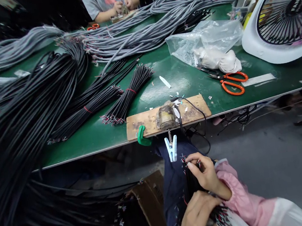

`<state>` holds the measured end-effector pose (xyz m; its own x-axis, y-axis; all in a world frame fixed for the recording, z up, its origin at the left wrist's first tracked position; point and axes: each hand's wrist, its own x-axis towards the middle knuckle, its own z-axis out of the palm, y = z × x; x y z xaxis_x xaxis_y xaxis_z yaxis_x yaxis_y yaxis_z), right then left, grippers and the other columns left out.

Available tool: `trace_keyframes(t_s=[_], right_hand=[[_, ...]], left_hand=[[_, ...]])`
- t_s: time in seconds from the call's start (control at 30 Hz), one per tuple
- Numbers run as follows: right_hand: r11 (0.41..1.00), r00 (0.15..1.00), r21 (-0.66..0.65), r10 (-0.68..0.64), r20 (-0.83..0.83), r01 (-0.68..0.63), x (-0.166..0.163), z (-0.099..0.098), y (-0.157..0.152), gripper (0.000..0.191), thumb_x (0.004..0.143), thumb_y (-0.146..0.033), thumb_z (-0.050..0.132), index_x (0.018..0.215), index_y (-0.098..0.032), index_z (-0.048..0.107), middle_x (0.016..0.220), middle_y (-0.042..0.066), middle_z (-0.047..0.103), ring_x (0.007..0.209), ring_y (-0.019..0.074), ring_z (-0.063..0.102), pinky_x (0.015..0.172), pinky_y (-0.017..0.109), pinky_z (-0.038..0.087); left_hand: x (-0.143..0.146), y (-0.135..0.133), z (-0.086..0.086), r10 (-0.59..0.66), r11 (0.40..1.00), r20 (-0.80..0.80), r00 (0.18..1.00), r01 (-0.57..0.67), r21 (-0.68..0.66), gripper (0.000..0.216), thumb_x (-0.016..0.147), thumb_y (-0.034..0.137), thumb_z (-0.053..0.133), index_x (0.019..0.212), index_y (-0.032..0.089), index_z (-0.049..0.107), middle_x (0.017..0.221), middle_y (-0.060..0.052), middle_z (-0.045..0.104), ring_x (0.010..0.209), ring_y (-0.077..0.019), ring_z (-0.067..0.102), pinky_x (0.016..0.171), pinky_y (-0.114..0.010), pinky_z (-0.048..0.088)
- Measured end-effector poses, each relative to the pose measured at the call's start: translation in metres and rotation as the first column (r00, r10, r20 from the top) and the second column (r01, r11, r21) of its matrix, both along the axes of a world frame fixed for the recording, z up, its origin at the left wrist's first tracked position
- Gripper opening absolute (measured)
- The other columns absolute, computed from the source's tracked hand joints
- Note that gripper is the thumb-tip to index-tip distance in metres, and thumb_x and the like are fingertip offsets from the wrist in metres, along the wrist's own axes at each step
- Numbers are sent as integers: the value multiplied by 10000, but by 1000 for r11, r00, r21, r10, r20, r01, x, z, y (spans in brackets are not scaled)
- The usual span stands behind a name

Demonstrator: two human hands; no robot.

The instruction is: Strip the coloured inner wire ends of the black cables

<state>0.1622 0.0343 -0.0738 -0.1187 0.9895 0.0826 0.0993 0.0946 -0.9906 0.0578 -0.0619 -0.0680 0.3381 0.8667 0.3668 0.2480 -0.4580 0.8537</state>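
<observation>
A bundle of black cables [192, 183] with stripped red and white wire ends lies over my lap at the lower middle. My left hand [198, 215] is closed around the lower part of the bundle, with more cable ends [221, 216] showing beside it. At the bundle's upper end my right hand [205, 172] has thumb and forefinger pinched on the wire ends. A light blue clothespin [171, 149] hangs just above, on the shaft of a small motor [166, 116]. That motor sits on a wooden board [141, 123] with a green clamp [143, 136] at the table edge.
Tied black cable bundles [130, 91] and long grey cables [131, 40] lie on the green table [99, 143]. Orange-handled scissors [231, 83], a plastic bag [204, 36] and a fan [279, 16] are at right. A cardboard box [151, 204] stands lower left. Another person's hands [124, 5] work opposite.
</observation>
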Motion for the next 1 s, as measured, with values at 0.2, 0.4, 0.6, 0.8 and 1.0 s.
trace_keyframes(t_s=[0.2,0.4,0.6,0.8,1.0], right_hand=[[996,998,71,-47,40,44,-17,0,7,147,890,-269,593,866,-187,712,652,4,632,544,138,528,560,261,439],[916,907,-43,388,-166,-399,-78,10,22,225,843,-294,649,1010,-167,731,631,-38,542,520,97,426,500,222,353],[859,831,-212,344,-437,-467,-81,-7,31,447,960,-527,507,1212,-179,629,729,-10,553,573,113,481,531,226,417],[972,957,-76,204,-206,-223,-26,4,21,197,941,-287,594,862,-158,721,773,39,642,681,144,573,631,251,456],[949,937,68,314,-156,-307,-19,33,15,108,872,-186,665,863,-134,759,751,58,666,657,148,585,596,248,477]], left_hand=[[-12,15,25,-122,987,17,992,123,-103,308,992,218,360,1131,178,631,913,-137,773,849,-253,739,776,-359,566],[-22,32,32,-61,983,99,993,76,-164,209,888,359,605,849,187,717,676,-77,764,582,-224,722,616,-307,527],[-48,33,22,461,762,206,863,-266,-590,129,888,303,694,852,180,699,551,3,665,370,-108,547,410,-209,439],[-62,39,22,718,560,126,684,-461,-688,238,819,377,773,792,150,707,553,20,599,430,-75,476,425,-173,380],[-63,37,25,678,599,90,730,-478,-642,208,834,352,760,779,155,720,601,19,592,476,-77,456,457,-179,378]])
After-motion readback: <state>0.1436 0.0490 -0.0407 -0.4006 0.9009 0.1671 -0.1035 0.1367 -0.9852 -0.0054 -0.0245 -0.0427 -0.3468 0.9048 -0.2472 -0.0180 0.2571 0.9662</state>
